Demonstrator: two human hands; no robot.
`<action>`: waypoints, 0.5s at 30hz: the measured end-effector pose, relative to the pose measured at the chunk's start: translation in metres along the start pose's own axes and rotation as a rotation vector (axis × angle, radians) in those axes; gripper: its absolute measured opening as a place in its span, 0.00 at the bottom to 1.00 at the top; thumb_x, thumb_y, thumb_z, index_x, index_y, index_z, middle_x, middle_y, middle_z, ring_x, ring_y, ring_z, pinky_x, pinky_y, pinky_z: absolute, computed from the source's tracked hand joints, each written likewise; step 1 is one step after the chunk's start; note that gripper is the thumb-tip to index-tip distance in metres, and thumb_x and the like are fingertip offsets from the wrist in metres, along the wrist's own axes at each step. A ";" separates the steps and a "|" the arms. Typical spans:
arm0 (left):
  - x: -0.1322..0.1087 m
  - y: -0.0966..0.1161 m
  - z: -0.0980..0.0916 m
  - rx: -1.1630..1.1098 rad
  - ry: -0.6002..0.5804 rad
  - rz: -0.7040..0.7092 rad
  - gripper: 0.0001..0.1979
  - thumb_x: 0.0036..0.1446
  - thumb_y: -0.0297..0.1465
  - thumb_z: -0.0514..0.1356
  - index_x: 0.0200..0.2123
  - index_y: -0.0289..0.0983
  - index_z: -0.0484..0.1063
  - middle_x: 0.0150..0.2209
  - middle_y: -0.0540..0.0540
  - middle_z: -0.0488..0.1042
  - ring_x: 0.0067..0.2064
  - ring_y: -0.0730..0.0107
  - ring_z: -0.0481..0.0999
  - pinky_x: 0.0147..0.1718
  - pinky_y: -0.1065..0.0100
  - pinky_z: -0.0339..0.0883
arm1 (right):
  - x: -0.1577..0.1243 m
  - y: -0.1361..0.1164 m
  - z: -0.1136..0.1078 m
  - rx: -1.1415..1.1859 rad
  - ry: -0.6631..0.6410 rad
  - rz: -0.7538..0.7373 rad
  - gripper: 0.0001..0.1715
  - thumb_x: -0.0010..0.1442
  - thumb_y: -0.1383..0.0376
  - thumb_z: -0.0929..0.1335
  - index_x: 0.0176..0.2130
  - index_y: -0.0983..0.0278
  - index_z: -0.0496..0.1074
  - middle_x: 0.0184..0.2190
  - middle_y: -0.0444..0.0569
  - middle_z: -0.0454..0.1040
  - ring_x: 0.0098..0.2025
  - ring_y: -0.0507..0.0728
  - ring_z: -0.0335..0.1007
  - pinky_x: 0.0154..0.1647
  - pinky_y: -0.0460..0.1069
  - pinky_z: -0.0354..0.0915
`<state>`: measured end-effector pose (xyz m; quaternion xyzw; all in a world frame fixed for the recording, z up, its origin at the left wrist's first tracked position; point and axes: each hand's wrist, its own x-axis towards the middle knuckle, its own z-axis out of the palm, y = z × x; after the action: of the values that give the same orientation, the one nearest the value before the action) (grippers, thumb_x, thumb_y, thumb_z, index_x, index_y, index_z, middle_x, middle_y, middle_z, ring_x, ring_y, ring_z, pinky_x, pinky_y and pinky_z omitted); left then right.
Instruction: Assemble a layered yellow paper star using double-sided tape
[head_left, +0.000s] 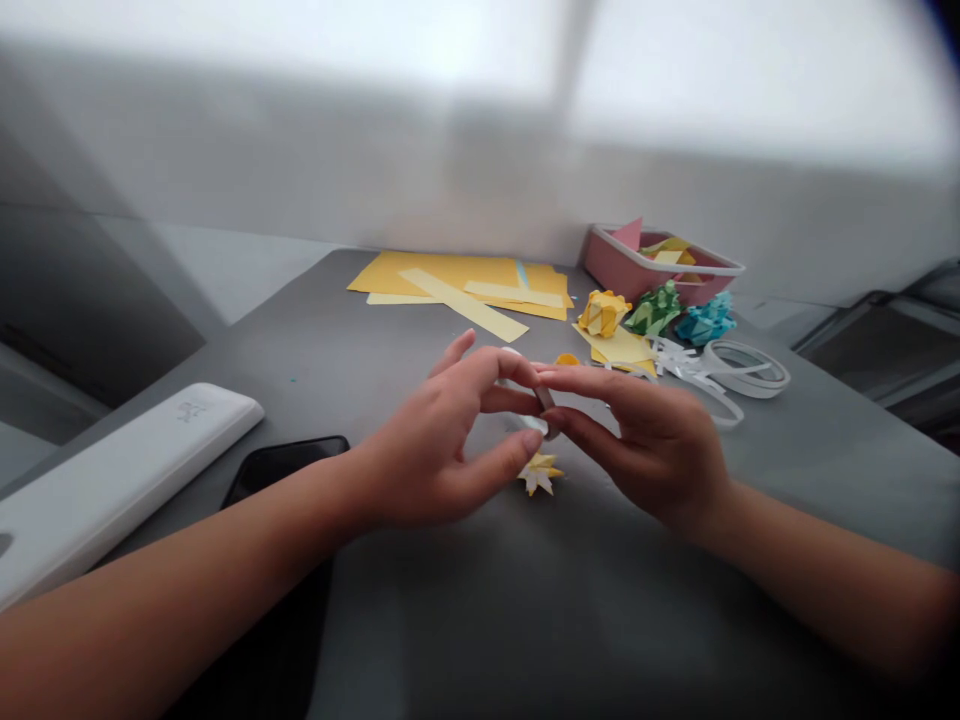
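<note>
A long white case [150, 465] lies well to the left of the small paper star [540, 480], with a black flat thing [277, 465], likely a phone, between the two, partly under the left forearm. The left hand [450, 430] is above and left of the star, its fingers curled toward a narrow ring [547, 402], perhaps a tape roll, with the thumb reaching in lower down. I can't make out whether those fingers pinch the ring or only steady it. Behind the star lie yellow sheets [431, 265] with pale strips [487, 315] across them.

The ring is raised just above and behind the star, tilted on edge. The right hand [656, 445], to the star's right, pinches its near edge between thumb and bent fingers. A light, even pinch should serve best here: pressing hard would likely bend so thin a band. Let one hand carry it while the other turns or feels along the edge, and keep the thumbs clear of the star, whose points look easy to crush.

Farther back and right of the star are a yellow paper ornament [602, 314], a pink bin [619, 263] and loose white strips [679, 358].
</note>
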<state>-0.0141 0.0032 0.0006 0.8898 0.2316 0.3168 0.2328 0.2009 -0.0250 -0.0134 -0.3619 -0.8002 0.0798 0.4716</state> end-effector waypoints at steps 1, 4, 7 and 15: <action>0.000 0.000 0.001 0.019 0.018 0.004 0.17 0.62 0.31 0.60 0.50 0.41 0.57 0.47 0.48 0.81 0.54 0.67 0.79 0.71 0.49 0.31 | 0.000 0.000 0.000 -0.001 0.006 0.008 0.16 0.63 0.70 0.71 0.50 0.61 0.76 0.48 0.48 0.82 0.49 0.53 0.79 0.52 0.48 0.73; -0.001 -0.001 0.005 0.097 0.078 0.025 0.20 0.59 0.33 0.64 0.49 0.41 0.57 0.50 0.46 0.79 0.54 0.64 0.78 0.70 0.47 0.32 | -0.002 0.000 0.002 -0.019 0.031 0.016 0.16 0.62 0.70 0.72 0.50 0.59 0.76 0.43 0.45 0.82 0.44 0.52 0.79 0.48 0.48 0.74; 0.000 -0.003 0.008 0.146 0.138 0.086 0.20 0.57 0.33 0.66 0.48 0.41 0.59 0.47 0.46 0.80 0.51 0.62 0.78 0.65 0.48 0.45 | -0.004 -0.001 0.002 0.058 0.045 0.069 0.17 0.60 0.69 0.73 0.49 0.56 0.76 0.40 0.42 0.80 0.38 0.51 0.77 0.42 0.48 0.76; 0.000 -0.004 0.008 0.202 0.201 0.150 0.15 0.59 0.31 0.65 0.44 0.40 0.62 0.42 0.50 0.80 0.47 0.67 0.77 0.53 0.58 0.57 | -0.006 -0.002 0.004 0.264 0.014 0.199 0.18 0.59 0.68 0.74 0.49 0.54 0.76 0.41 0.43 0.79 0.44 0.52 0.78 0.42 0.45 0.80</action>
<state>-0.0098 0.0049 -0.0070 0.8873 0.2173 0.3958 0.0937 0.1985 -0.0290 -0.0189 -0.3749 -0.7397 0.2281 0.5102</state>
